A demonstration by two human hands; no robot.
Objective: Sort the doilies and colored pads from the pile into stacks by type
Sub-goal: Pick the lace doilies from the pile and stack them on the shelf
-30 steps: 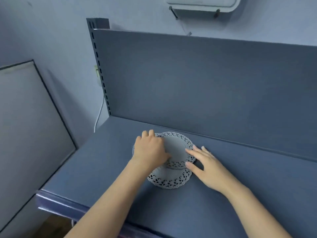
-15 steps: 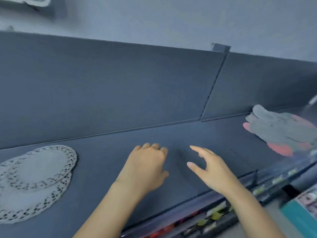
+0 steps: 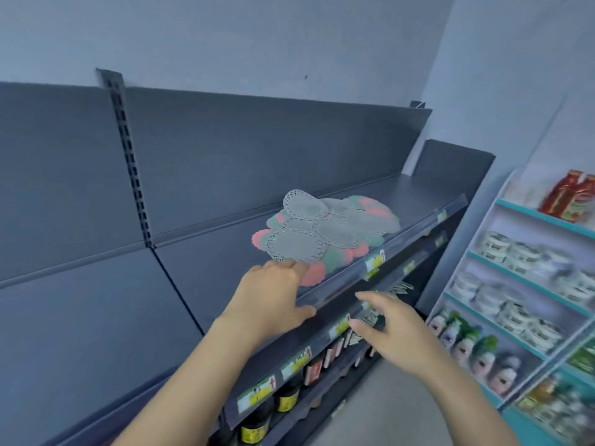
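A mixed pile lies on the dark shelf (image 3: 206,268) toward its right end. White lace doilies (image 3: 296,245) lie on top, with pink pads (image 3: 314,272) and green pads (image 3: 335,259) fanned out beneath them. My left hand (image 3: 273,294) hovers palm down at the pile's near edge, fingertips at the closest doily and pink pad, holding nothing. My right hand (image 3: 392,329) is off the shelf's front edge, lower and to the right, fingers spread and empty. The stack of doilies from earlier is out of view.
The shelf's front rail (image 3: 370,262) carries price tags. Dark bottles (image 3: 257,423) stand on the shelf below. A teal-edged rack (image 3: 521,284) of packaged goods stands to the right. A slotted upright (image 3: 128,156) divides the back panel.
My view has swung right from the doily stack to the mixed pile. Both hands left the stack and travelled right; the left hand now reaches the pile's near edge.
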